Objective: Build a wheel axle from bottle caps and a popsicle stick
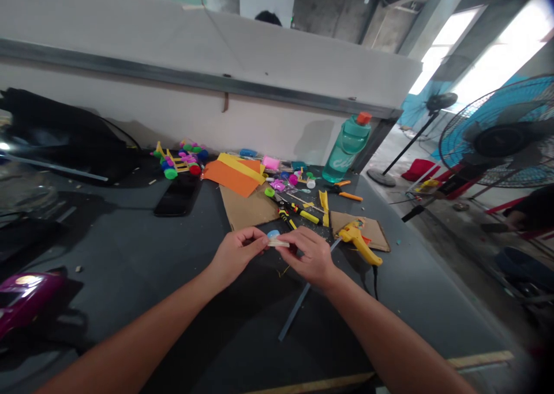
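My left hand [240, 254] and my right hand [309, 256] meet above the dark table. Fingertips of both are pinched on a short, pale, flat piece [277, 243], which looks like pieces of craft stick. A light blue round part [273, 233], perhaps a bottle cap, shows just behind it; whether it is attached I cannot tell. Right beyond my hands lie pliers [285, 214] with black and yellow handles and a yellow-handled cutter [308, 214]. The yellow glue gun [359, 241] rests on cardboard [381, 235] to the right of my right hand.
Farther back are orange paper [231, 177], small colourful wheeled models [177, 164], orange-handled pliers [348, 195] and a teal bottle [347, 149]. A black phone [177, 197] lies to the left. A purple device [30, 296] sits at the left edge; a fan [497, 134] stands right.
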Tool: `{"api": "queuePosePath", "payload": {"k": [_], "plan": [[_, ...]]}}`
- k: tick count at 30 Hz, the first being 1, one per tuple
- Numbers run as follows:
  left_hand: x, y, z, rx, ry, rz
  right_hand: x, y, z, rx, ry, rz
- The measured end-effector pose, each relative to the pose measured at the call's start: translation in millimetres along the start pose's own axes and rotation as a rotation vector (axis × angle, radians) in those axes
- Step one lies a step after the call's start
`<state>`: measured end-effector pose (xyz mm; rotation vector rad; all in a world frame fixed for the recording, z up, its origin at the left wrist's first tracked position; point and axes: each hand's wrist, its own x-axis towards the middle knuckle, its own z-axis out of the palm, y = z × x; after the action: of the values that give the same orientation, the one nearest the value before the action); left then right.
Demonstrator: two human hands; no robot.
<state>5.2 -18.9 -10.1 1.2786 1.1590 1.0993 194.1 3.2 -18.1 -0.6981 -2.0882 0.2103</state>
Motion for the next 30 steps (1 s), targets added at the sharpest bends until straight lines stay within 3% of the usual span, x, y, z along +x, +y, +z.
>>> {"api": "queuePosePath", "payload": {"k": [22,30], "plan": [[0.8,-2.1,1.8,-0.037,0.011,-0.048,0.7,3.5,-0.7,-0.025,-0.026,-0.018],[0.9,-2.1,1.9,-0.005,-0.014,0.009,0.1,2.2,-1.6,-0.007,-0.023,-0.020]]}}
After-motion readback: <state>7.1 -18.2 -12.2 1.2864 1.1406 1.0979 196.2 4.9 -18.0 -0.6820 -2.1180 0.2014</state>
